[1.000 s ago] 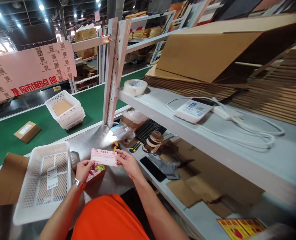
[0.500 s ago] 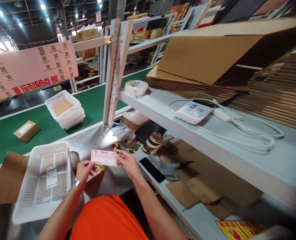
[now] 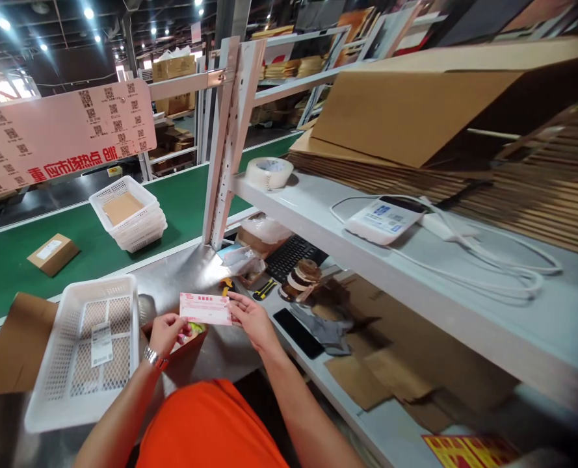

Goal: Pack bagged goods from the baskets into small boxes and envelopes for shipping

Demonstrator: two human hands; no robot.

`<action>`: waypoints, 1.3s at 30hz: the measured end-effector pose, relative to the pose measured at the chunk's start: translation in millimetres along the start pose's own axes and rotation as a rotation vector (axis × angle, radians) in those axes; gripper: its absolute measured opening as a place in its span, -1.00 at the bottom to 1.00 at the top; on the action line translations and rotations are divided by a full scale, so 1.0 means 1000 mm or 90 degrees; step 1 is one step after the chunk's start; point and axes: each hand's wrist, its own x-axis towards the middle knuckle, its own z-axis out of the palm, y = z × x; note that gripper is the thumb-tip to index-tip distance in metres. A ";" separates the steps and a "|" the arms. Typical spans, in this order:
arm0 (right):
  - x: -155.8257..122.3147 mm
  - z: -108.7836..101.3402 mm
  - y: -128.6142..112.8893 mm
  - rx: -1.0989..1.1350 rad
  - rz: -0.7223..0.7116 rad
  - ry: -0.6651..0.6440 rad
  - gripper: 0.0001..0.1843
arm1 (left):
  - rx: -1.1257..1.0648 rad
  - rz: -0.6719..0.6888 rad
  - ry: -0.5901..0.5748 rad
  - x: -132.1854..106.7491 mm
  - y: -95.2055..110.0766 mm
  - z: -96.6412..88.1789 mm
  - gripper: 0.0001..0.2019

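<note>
A pink printed slip (image 3: 205,308) is held flat between both hands over the steel table. My right hand (image 3: 252,320) pinches its right end. My left hand (image 3: 166,332), with a watch on the wrist, grips its left end just above a small open brown box (image 3: 187,343) that has colourful items inside. To the left of the box lies a white perforated basket (image 3: 81,348) with a paper label in it.
A green conveyor (image 3: 88,234) carries stacked white baskets (image 3: 129,213) and a sealed parcel (image 3: 53,253). The white shelf (image 3: 318,214) holds a tape roll (image 3: 269,173), a scanner with cable (image 3: 385,217) and flat cartons (image 3: 415,110). Below it lie a keyboard (image 3: 291,253), a phone (image 3: 299,331) and cardboard scraps.
Both hands and the pink slip stay where they were. Only the view shifted slightly.
</note>
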 end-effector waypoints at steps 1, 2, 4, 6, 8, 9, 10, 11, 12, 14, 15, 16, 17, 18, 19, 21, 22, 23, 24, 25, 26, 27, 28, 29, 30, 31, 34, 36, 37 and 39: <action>0.000 0.000 0.000 -0.001 -0.002 0.000 -0.38 | 0.000 -0.002 -0.003 0.000 0.000 0.000 -0.47; 0.001 0.000 0.001 -0.002 -0.003 0.000 -0.37 | 0.001 -0.005 -0.006 0.000 0.000 0.000 -0.47; 0.001 -0.001 0.002 -0.002 -0.004 -0.001 -0.36 | 0.006 -0.010 -0.011 0.001 0.000 -0.001 -0.47; 0.001 -0.001 0.002 -0.001 -0.005 -0.003 -0.35 | 0.012 -0.010 -0.013 0.002 -0.001 -0.001 -0.47; 0.002 -0.001 0.003 -0.001 -0.008 -0.005 -0.35 | 0.017 -0.011 -0.014 0.002 -0.002 -0.001 -0.48; 0.002 -0.002 0.003 0.000 -0.010 -0.007 -0.35 | 0.018 -0.011 -0.015 0.002 -0.002 -0.001 -0.48; 0.002 -0.002 0.003 0.000 -0.011 -0.008 -0.35 | 0.020 -0.011 -0.015 0.002 -0.002 -0.001 -0.49; 0.002 -0.002 0.004 -0.001 -0.013 -0.008 -0.35 | 0.021 -0.012 -0.015 0.002 -0.002 -0.001 -0.49; 0.003 -0.002 0.004 -0.002 -0.013 -0.008 -0.35 | 0.022 -0.012 -0.014 0.002 -0.002 -0.001 -0.50; 0.003 -0.002 0.004 -0.005 -0.013 -0.009 -0.34 | 0.020 -0.014 -0.012 0.002 -0.001 -0.001 -0.50; 0.003 -0.002 0.004 -0.007 -0.014 -0.010 -0.34 | 0.018 -0.016 -0.012 0.002 0.000 -0.001 -0.51; 0.003 -0.002 0.004 -0.009 -0.015 -0.011 -0.34 | 0.017 -0.016 -0.013 0.001 0.000 -0.001 -0.51; 0.003 -0.002 0.004 -0.010 -0.016 -0.012 -0.34 | 0.016 -0.016 -0.014 0.001 0.000 0.000 -0.51; 0.003 -0.002 0.004 -0.011 -0.016 -0.013 -0.35 | 0.015 -0.015 -0.015 0.001 0.001 0.000 -0.51; 0.003 -0.002 0.003 -0.012 -0.014 -0.013 -0.35 | 0.016 -0.015 -0.014 0.001 0.001 0.000 -0.52; 0.003 -0.001 0.003 -0.009 -0.008 -0.012 -0.36 | 0.017 -0.015 -0.011 0.001 0.001 0.000 -0.52; 0.003 -0.001 0.003 -0.006 -0.004 -0.012 -0.37 | 0.017 -0.016 -0.010 0.001 0.001 0.000 -0.53; 0.003 -0.001 0.003 -0.004 -0.001 -0.012 -0.36 | 0.017 -0.016 -0.008 0.000 0.001 0.000 -0.53; 0.003 0.000 0.002 -0.002 0.002 -0.012 -0.36 | 0.016 -0.016 -0.007 0.000 0.001 0.000 -0.53; 0.003 0.000 0.002 -0.001 0.004 -0.013 -0.36 | 0.015 -0.016 -0.006 0.001 0.001 -0.001 -0.54; 0.003 0.000 0.002 0.000 0.006 -0.013 -0.36 | 0.014 -0.017 -0.006 0.001 0.000 -0.001 -0.54; 0.004 0.000 0.002 0.000 0.007 -0.014 -0.37 | 0.013 -0.017 -0.005 0.001 0.000 -0.001 -0.53; 0.004 0.000 0.002 0.000 0.008 -0.015 -0.37 | 0.013 -0.016 -0.004 0.001 0.000 -0.001 -0.53; 0.004 0.001 0.002 -0.001 0.008 -0.016 -0.38 | 0.013 -0.016 -0.003 0.001 0.000 -0.001 -0.52; 0.004 0.001 0.002 -0.002 0.008 -0.018 -0.38 | 0.013 -0.016 -0.002 0.001 0.000 -0.001 -0.52; 0.004 0.001 0.002 -0.006 0.006 -0.020 -0.38 | 0.014 -0.015 -0.001 0.001 0.000 -0.001 -0.52; 0.004 0.002 0.001 -0.018 0.000 -0.022 -0.38 | 0.017 -0.014 -0.002 0.001 0.000 -0.001 -0.51; 0.004 0.002 0.000 -0.019 0.000 -0.022 -0.39 | 0.017 -0.014 -0.002 0.001 0.000 -0.001 -0.51; 0.003 0.003 0.000 -0.018 0.000 -0.021 -0.39 | 0.016 -0.015 -0.002 0.001 0.000 -0.001 -0.52; 0.004 0.003 0.000 -0.016 0.001 -0.021 -0.40 | 0.014 -0.014 0.000 0.001 -0.001 -0.001 -0.52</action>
